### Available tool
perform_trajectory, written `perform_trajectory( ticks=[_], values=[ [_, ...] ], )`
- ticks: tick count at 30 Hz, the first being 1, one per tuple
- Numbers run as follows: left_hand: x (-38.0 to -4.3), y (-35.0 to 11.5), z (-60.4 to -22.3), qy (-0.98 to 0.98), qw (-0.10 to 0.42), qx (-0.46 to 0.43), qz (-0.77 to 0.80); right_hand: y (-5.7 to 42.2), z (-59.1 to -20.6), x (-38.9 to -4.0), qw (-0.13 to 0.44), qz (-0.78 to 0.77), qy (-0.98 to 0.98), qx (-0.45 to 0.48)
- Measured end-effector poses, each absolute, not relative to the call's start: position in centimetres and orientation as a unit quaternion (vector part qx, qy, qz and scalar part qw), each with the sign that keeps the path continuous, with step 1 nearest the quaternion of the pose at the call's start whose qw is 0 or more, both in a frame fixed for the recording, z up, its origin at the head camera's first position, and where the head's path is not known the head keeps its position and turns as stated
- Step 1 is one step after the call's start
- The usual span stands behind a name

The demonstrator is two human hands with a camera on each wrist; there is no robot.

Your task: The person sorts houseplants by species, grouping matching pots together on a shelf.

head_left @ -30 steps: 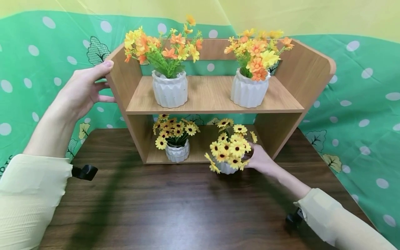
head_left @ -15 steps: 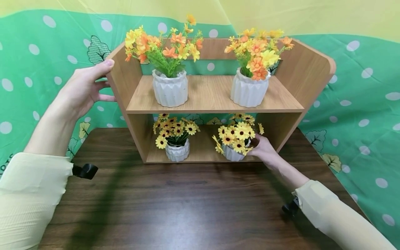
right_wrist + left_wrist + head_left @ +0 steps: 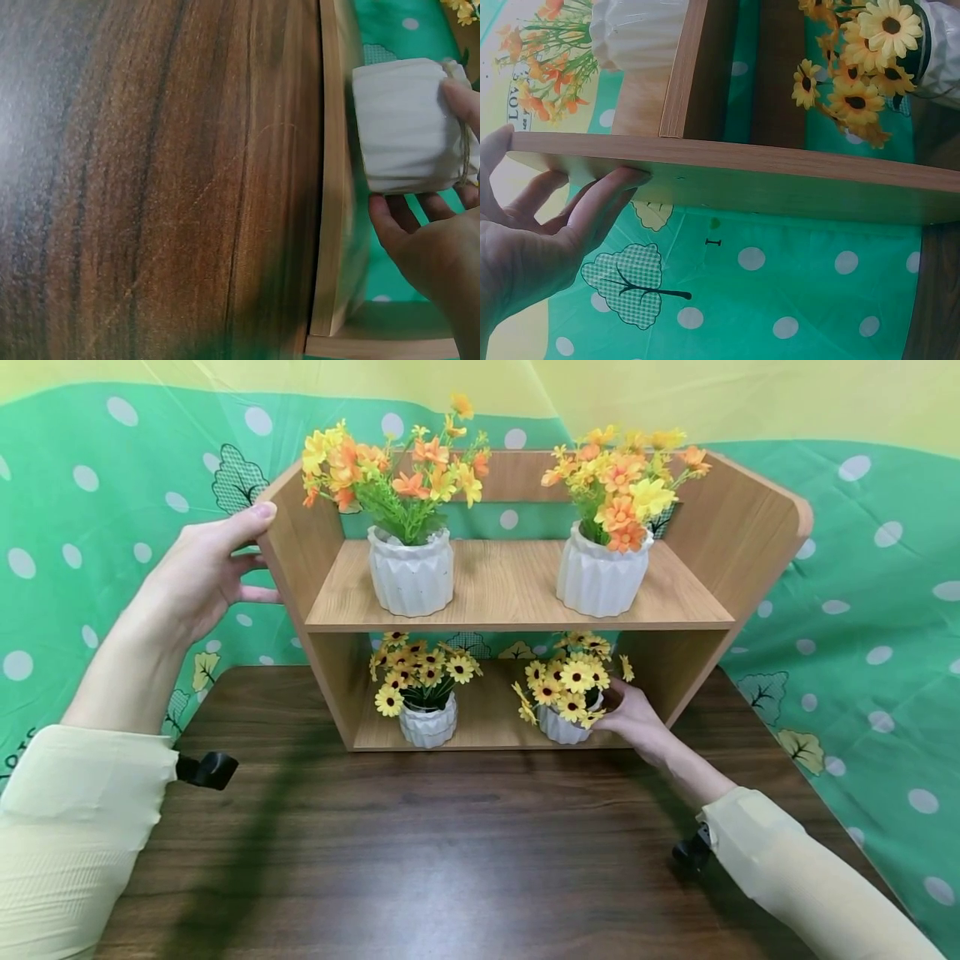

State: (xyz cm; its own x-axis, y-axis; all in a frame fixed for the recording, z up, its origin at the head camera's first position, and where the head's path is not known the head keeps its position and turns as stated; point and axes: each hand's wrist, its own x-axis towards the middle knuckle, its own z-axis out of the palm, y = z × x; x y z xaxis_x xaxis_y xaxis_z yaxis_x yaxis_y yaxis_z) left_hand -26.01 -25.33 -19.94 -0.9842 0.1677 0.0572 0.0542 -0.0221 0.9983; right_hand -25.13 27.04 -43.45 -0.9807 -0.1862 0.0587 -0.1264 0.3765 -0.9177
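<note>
A two-tier wooden shelf stands on the dark table. My left hand holds its left side panel, thumb on the front edge and fingers against the outer face, as the left wrist view also shows. My right hand grips a white ribbed flower pot with yellow daisy-like flowers. In the right wrist view the thumb lies near the twine at its rim and the fingers curl round its side. This pot is on the right of the lower tier, just behind the front edge.
A matching yellow-flowered pot stands on the lower tier's left. Above are two white pots, left and right, with orange and yellow flowers. A green and yellow patterned cloth hangs behind. The dark wooden table extends in front.
My right hand has moved the pot of yellow flowers back and slightly right, from in front of the shelf onto its lower tier. The left hand has stayed on the side panel.
</note>
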Motion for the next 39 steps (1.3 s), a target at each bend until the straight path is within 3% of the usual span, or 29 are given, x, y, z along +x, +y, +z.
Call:
perform_trajectory(
  ticks=[39],
  values=[
    [-25.91, -25.18, -19.88, 0.699, 0.035, 0.071, 0.710, 27.47, -44.46, -25.52, 0.040, -0.555, 0.828, -0.070]
  ],
)
